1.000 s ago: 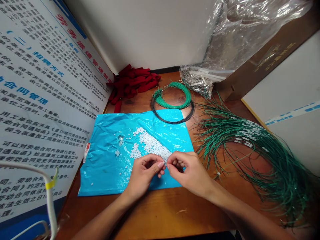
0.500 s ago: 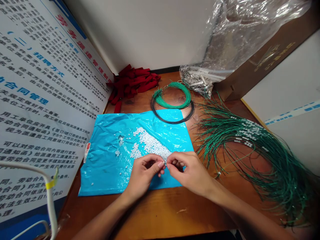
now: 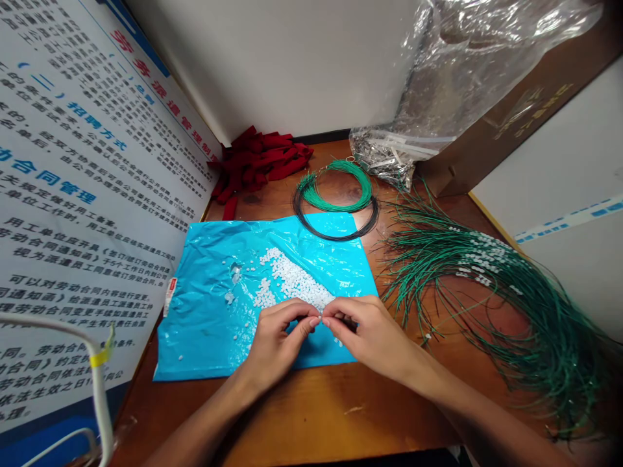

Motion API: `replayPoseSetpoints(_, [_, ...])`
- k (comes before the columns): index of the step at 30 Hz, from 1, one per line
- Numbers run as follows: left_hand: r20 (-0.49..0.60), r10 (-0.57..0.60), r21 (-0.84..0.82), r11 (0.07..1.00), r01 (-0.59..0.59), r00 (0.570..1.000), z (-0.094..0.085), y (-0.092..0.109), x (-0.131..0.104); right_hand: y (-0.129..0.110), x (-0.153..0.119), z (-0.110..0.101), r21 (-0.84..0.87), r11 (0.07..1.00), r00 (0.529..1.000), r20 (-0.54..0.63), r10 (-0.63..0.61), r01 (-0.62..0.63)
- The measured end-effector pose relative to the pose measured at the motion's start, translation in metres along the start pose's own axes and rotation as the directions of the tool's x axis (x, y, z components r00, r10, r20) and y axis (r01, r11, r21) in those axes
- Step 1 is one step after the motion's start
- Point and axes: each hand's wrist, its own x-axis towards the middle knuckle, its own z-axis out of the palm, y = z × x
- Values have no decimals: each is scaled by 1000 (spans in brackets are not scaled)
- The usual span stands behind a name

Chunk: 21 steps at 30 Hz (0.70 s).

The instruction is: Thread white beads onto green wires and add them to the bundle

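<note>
My left hand (image 3: 285,331) and my right hand (image 3: 363,327) meet fingertip to fingertip over the near part of a blue plastic bag (image 3: 209,259). Each is closed in a pinch of thumb and forefinger. Whatever sits between the fingertips is too small and too covered to name. Just beyond my fingers lies a heap of small white beads (image 3: 296,279), spread loose on the bag. Right of my right hand stretches a large bundle of green cords (image 3: 530,311), with white beads clustered on some of them.
Behind the bag lie a coil of green cord (image 3: 363,185) and a coil of black cord (image 3: 335,237). Red fabric strips (image 3: 263,162) are piled at the back left. A clear bag of metal clips (image 3: 389,159) leans by a brown box (image 3: 467,155). A white cable (image 3: 100,389) stands at left.
My fingertips have drawn closer together, and the left hand's fingers have straightened a little into a pinch. The beads, cords and bag stay where they were.
</note>
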Motion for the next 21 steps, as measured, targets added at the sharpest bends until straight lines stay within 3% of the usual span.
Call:
replayPoseSetpoints(13, [10, -21, -28, 999, 21, 1000, -1, 3, 1, 7, -1, 6, 233, 968, 995, 47, 86, -95])
replayPoseSetpoints(21, [-45, -10, -6, 1000, 10, 999, 0, -1, 0, 4, -1, 6, 83, 996, 999, -27, -18, 21])
